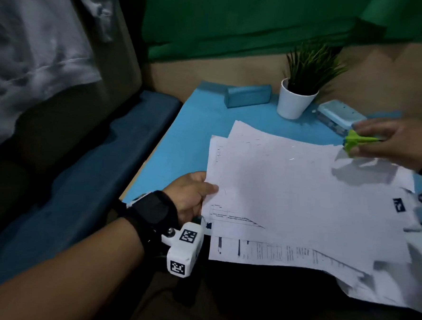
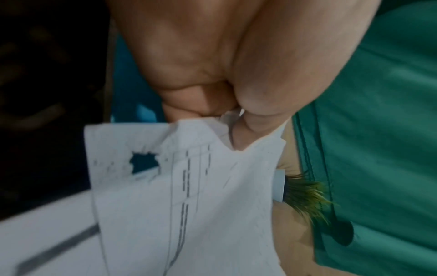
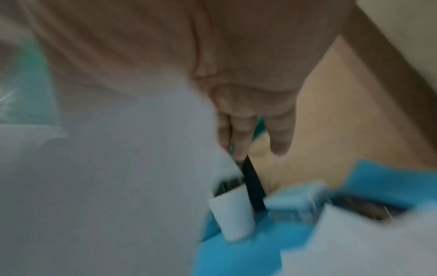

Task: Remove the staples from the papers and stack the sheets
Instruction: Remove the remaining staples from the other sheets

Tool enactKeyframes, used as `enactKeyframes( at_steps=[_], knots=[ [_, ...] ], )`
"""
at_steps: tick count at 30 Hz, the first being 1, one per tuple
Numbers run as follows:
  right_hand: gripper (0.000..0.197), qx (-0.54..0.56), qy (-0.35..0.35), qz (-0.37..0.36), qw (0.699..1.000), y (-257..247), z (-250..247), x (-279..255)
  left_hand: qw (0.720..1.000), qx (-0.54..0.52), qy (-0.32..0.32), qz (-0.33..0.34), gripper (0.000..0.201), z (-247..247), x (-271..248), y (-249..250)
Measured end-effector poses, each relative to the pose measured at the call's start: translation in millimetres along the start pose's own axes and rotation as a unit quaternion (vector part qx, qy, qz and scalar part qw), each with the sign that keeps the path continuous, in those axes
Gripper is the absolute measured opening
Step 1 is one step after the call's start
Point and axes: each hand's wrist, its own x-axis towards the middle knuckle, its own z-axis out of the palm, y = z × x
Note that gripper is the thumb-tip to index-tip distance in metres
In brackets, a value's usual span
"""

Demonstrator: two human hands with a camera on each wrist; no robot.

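Observation:
White sheets of paper point(image 1: 301, 195) lie fanned over the blue table top, some printed with tables along their near edge. My left hand point(image 1: 190, 195) pinches the left edge of the upper sheets, thumb on top; the left wrist view shows the pinched paper point(image 2: 189, 186), torn and with a ragged hole at its corner. Small loose staples point(image 1: 291, 159) lie on the top sheet. My right hand point(image 1: 389, 141) grips a green staple remover point(image 1: 354, 141) above the far right corner of the papers. The right wrist view is blurred.
A white pot with a green plant point(image 1: 295, 100) stands at the back of the blue table point(image 1: 202, 124). A light blue case point(image 1: 247, 95) lies to its left, a light blue stapler-like box point(image 1: 338, 115) to its right. A dark blue cushioned bench point(image 1: 80, 176) runs along the left.

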Motion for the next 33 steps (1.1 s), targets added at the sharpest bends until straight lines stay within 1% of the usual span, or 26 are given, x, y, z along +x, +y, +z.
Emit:
enactKeyframes(
  at_steps=[1,2,3,4,5,7,8,10,12,15,17,20,22,25,33],
  knots=[
    [0.044,-0.046,0.040,0.001,0.998,-11.7,2.7,-0.1,1.000,-0.014,0.005,0.007,0.022,-0.1,2.4,-4.8],
    [0.042,-0.088,0.066,-0.004,0.994,-20.0,8.5,-2.2,1.000,-0.025,0.009,0.011,0.023,1.3,3.1,-7.1],
    [0.045,-0.118,0.081,-0.009,0.990,-28.8,17.9,-8.4,0.999,-0.033,0.017,0.015,0.026,1.2,3.7,-9.5],
    [0.044,-0.132,0.073,-0.021,0.988,-37.6,32.4,-16.9,0.999,-0.034,0.021,0.016,0.027,0.5,4.1,-11.5],
    [0.039,-0.131,0.046,-0.032,0.990,-47.7,50.4,-29.1,0.999,-0.037,0.019,0.013,0.029,0.7,4.7,-12.5],
    [0.030,-0.095,-0.034,-0.049,0.994,-59.9,92.9,-53.8,0.999,-0.040,0.009,0.012,0.032,4.8,2.9,-11.6],
    [0.029,-0.079,-0.059,-0.051,0.994,-62.2,113.9,-62.4,0.999,-0.042,0.008,0.015,0.034,6.7,2.1,-11.9],
    [0.027,-0.071,-0.068,-0.057,0.994,-67.5,147.8,-74.5,0.998,-0.052,0.001,0.034,0.039,12.4,-1.1,-12.3],
    [0.022,-0.090,-0.066,-0.067,0.991,-73.5,167.5,-82.6,0.997,-0.057,-0.001,0.057,0.043,17.3,-5.3,-13.8],
    [0.030,-0.142,-0.064,-0.075,0.985,-76.2,181.7,-88.0,0.995,-0.061,-0.018,0.080,0.044,23.3,-8.9,-15.7],
    [0.022,-0.157,-0.046,-0.070,0.984,-77.2,186.4,-87.2,0.994,-0.057,-0.015,0.095,0.045,25.2,-8.4,-18.5],
    [0.023,-0.153,-0.018,-0.064,0.986,-78.5,188.9,-84.2,0.993,-0.042,-0.009,0.114,0.042,27.7,-7.2,-23.6],
    [0.028,-0.150,-0.004,-0.062,0.987,-80.1,189.6,-82.2,0.992,-0.039,-0.005,0.122,0.039,29.7,-7.2,-26.1],
    [0.038,-0.152,0.001,-0.054,0.987,-80.2,190.4,-80.3,0.991,-0.044,0.007,0.127,0.044,32.2,-5.6,-28.0],
    [0.032,-0.117,0.027,-0.056,0.991,-75.4,194.8,-76.3,0.988,-0.040,0.020,0.148,0.043,31.7,-3.7,-27.5]
  ],
)
